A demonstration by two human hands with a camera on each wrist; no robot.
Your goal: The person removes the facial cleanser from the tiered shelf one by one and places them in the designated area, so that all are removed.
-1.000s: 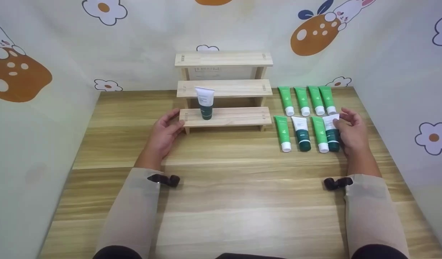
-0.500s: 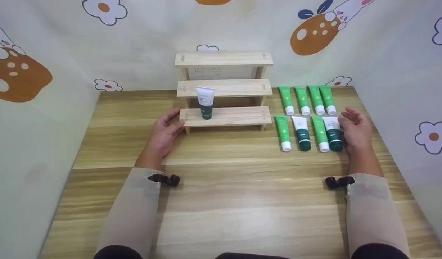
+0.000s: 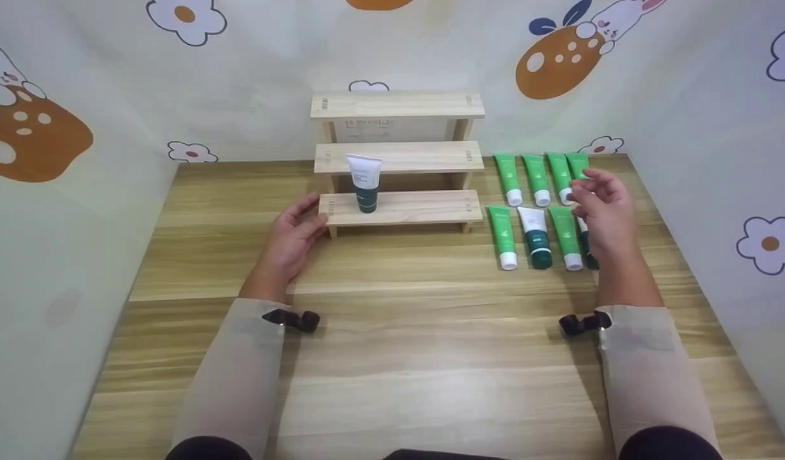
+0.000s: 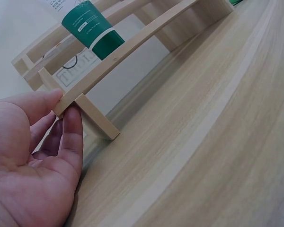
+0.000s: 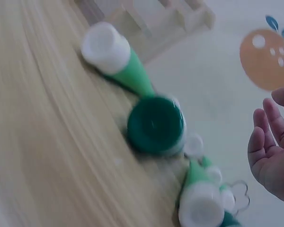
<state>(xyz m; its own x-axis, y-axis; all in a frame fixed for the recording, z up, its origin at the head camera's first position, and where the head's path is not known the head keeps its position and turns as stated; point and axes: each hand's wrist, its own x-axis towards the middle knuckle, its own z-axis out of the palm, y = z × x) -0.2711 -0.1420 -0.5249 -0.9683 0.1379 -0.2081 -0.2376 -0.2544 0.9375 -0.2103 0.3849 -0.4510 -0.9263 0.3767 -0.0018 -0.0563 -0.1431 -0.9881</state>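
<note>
A three-tier wooden display stand (image 3: 424,207) stands at the back, one white-and-dark-green squeeze tube (image 3: 365,182) upright on its lowest step. My left hand (image 3: 290,243) pinches the left end of that step, thumb above and fingers beneath, as the left wrist view shows. Over the right side of the tube rows, my right hand (image 3: 606,217) hovers with loosely bent fingers and holds nothing. Below it lie a green tube (image 3: 565,233) and a second white-and-dark-green tube (image 3: 586,246), mostly hidden by the hand. Another white-and-dark-green tube (image 3: 536,236) lies left of these.
Several green tubes with white caps, such as the back-left tube (image 3: 507,176), lie in a back row right of the stand. A front-row green tube (image 3: 502,236) lies nearest the stand. Patterned cloth walls (image 3: 252,83) surround the wooden table (image 3: 431,358) on three sides.
My right hand has let go of the right-hand white-and-dark-green tube, drawn slightly right, then risen and shifted left over the tubes. My left hand has stayed on the stand.
</note>
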